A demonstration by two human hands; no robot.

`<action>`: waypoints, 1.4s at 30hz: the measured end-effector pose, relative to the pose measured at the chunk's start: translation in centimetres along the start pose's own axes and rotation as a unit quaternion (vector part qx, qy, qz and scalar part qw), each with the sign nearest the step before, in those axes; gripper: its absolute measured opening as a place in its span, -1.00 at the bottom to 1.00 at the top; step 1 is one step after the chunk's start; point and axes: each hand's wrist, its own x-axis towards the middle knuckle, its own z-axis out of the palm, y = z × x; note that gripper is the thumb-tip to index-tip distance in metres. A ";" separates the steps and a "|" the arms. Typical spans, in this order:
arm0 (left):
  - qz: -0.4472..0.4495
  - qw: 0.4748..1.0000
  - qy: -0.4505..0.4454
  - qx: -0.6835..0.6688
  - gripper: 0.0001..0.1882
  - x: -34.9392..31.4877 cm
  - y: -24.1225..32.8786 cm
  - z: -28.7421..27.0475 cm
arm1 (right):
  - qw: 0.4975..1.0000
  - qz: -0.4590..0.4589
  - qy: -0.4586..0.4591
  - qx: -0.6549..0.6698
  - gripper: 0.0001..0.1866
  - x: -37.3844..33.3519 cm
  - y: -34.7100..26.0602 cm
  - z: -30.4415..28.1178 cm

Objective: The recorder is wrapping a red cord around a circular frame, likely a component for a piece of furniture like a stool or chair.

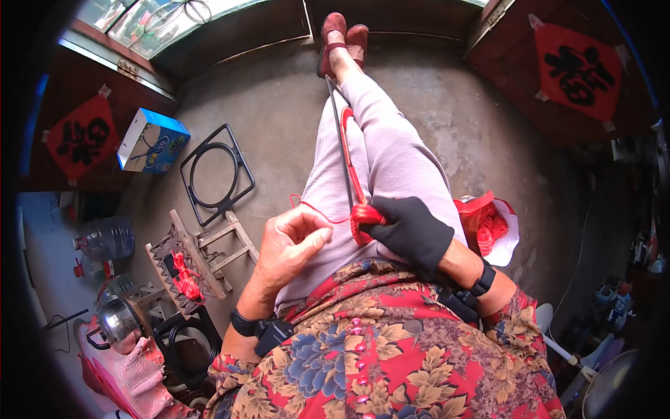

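My bare left hand (292, 244) is closed, thumb against the fingers, with a thin red cord (315, 209) running from it. The cord loops above the hand and crosses to a thick red wrapped bundle (364, 215) over my lap. Around that bundle's right side my right hand (413, 229), in a black glove, is closed. A long dark rod (340, 133) reaches from near my shoes down between my legs to the bundle. Beside it lies a narrow red strip (354, 178), joined to the bundle. The fingertips of my gloved hand are partly hidden.
Left of my legs stand a wooden folding stool (183, 262) with a red cord hank (186, 277) on it, a black frame (218, 173) and a blue box (153, 142). On the right, a bag (508, 222) holds red cord. A metal pot (120, 325) is at lower left.
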 end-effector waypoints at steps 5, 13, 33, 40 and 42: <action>-0.058 0.992 -0.103 -0.050 -0.83 -0.6 0.5 -0.4 | 0.976 0.101 0.036 0.190 -0.79 2.3 -2.8 -1.6; -0.038 0.999 -0.016 -0.011 -0.70 1.0 -1.5 1.2 | 0.992 0.090 -0.047 0.078 -0.61 0.0 -0.5 -0.1; -0.208 0.959 0.007 -0.195 -0.76 2.7 -2.4 1.9 | 0.983 -0.134 -0.087 -0.092 -0.79 -1.1 0.9 1.6; -0.215 0.947 -0.048 -0.236 -0.78 2.5 -2.1 1.6 | 0.975 -0.166 -0.070 -0.130 -0.84 -1.1 1.4 2.2; -0.211 0.952 -0.037 -0.221 -0.78 2.2 -2.0 1.9 | 0.972 -0.188 -0.063 -0.128 -0.85 -1.2 1.4 2.2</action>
